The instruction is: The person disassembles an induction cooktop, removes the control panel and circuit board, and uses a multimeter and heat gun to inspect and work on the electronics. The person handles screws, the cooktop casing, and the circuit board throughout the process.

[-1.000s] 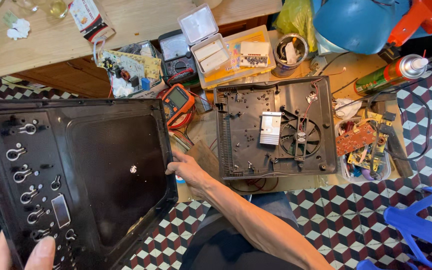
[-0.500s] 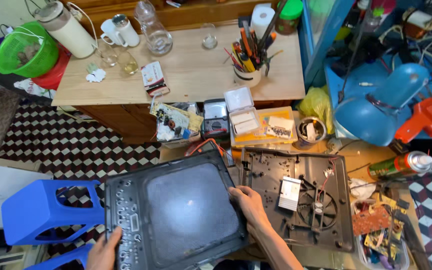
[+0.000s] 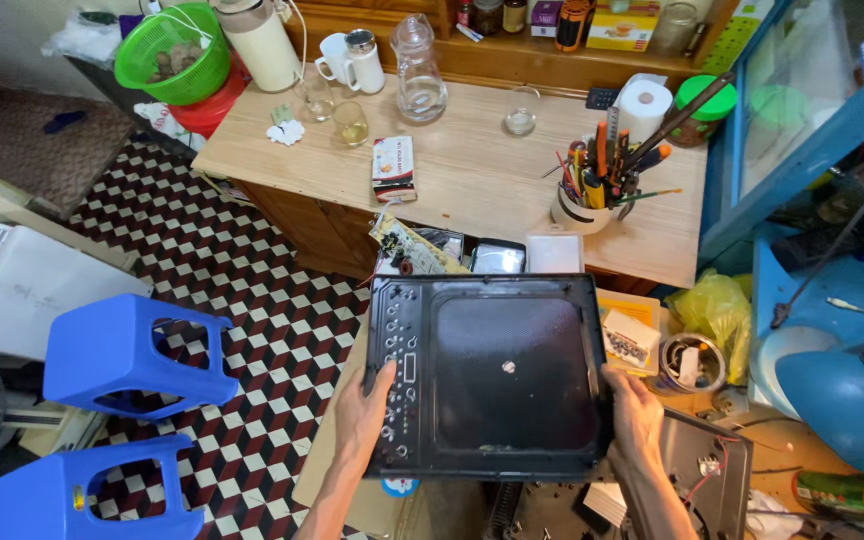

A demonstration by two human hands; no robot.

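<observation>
I hold a black, square cooktop panel (image 3: 497, 375) up in front of me, its underside facing the camera, with a dark glass centre and a strip of clips along its left side. My left hand (image 3: 362, 415) grips its left edge, thumb over the clip strip. My right hand (image 3: 634, 418) grips the lower right corner. Below and to the right lies the open black base of the appliance (image 3: 712, 470) with wiring showing, partly hidden by the panel.
A wooden table (image 3: 472, 180) behind carries a glass jug (image 3: 418, 70), cups, glasses, a small box and a pot of tools (image 3: 592, 195). Two blue plastic stools (image 3: 122, 355) stand on the checkered floor at left. Yellow trays, a wire reel and a blue lamp shade (image 3: 842, 405) crowd the right.
The panel has been lifted and turned square to me, moving right and up over the base. My right hand shifted to its lower right corner. The view tilted further up over the wooden table.
</observation>
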